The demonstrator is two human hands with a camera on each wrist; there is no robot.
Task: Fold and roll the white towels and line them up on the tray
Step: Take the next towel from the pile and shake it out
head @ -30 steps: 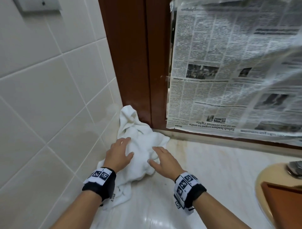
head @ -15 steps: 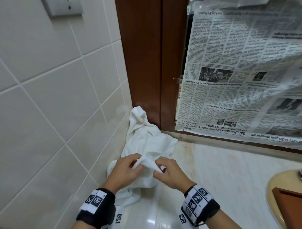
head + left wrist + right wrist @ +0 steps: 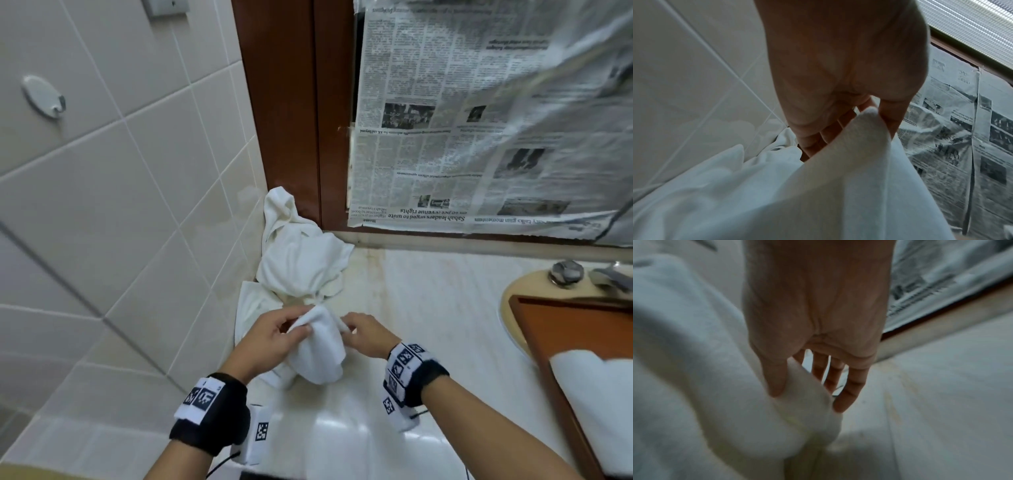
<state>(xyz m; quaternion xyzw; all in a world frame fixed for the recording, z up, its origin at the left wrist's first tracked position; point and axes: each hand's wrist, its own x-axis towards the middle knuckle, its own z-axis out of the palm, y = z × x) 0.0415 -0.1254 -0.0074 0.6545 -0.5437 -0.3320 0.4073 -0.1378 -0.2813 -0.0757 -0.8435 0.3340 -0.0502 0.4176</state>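
I am pinching one white towel (image 3: 317,346) by its top edge with both hands, lifting it clear of the desk (image 3: 428,308) so that it hangs and I can find its corners before folding. My left hand (image 3: 270,337) is clamping the cloth between thumb and fingers on the left end of that edge; the left wrist view is showing the corner poking up between my thumb and the fingers (image 3: 830,131) curled behind it. My right hand (image 3: 364,334) is gripping the other end, thumb pressing the fabric from the near side while the remaining fingers (image 3: 849,386) are reaching down behind it. The two hands are sitting close together, so the towel is drooping in a soft bunch between and below them, its lower part touching the desk, I judge.

The rest of the towels (image 3: 301,260) are lying crumpled in the far left corner, heaped against the tiled wall (image 3: 120,205) and the wooden frame (image 3: 291,102), one sheet spread flat beneath the heap. The wooden tray (image 3: 555,349) is waiting at the right, over the sink (image 3: 510,301), with something white (image 3: 596,383) already lying in it, probably a finished towel. Newspaper (image 3: 479,120) is covering the mirror behind.

I am judging that I should be drawing my hands apart next, to stretch the edge straight.
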